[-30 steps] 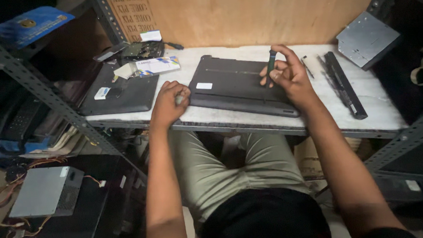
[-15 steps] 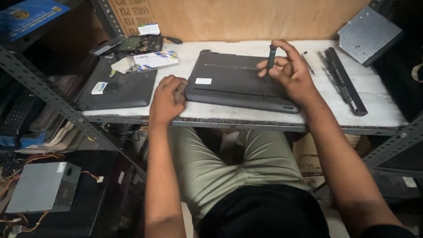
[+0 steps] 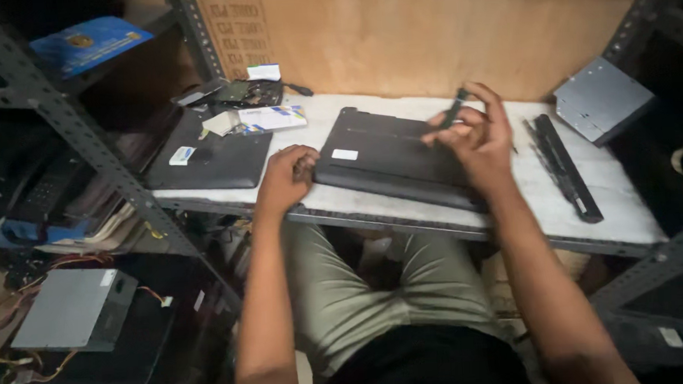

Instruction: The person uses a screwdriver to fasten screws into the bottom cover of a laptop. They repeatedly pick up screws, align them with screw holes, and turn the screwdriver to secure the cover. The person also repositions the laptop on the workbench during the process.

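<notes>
- The right hand (image 3: 475, 134) is closed around a dark screwdriver (image 3: 454, 108), held upright in the fingers with its tip down on the far right part of an overturned black laptop (image 3: 390, 158).
- The left hand (image 3: 285, 178) is curled with fingers together against the laptop's near-left corner; whether it pinches anything small I cannot tell.
- The laptop lies bottom side up in the middle of the white worktop (image 3: 622, 201), turned slightly askew, a small pale label near its left end.
- As I judge it, the step in hand is working a screw on the base panel; the next move calls for keeping the tip seated straight while the other hand steadies the case.
- To the right lies a long black battery bar (image 3: 562, 165), and further right a grey optical drive (image 3: 601, 99) leans at the edge.
- To the left sits a second dark laptop (image 3: 207, 156), with cards and small parts beyond it.
- A plywood back panel (image 3: 427, 35) closes the far side; grey slotted steel uprights (image 3: 81, 135) frame the bench.
- Below left, a grey power supply box (image 3: 71, 307) with loose wires rests on the lower shelf.
</notes>
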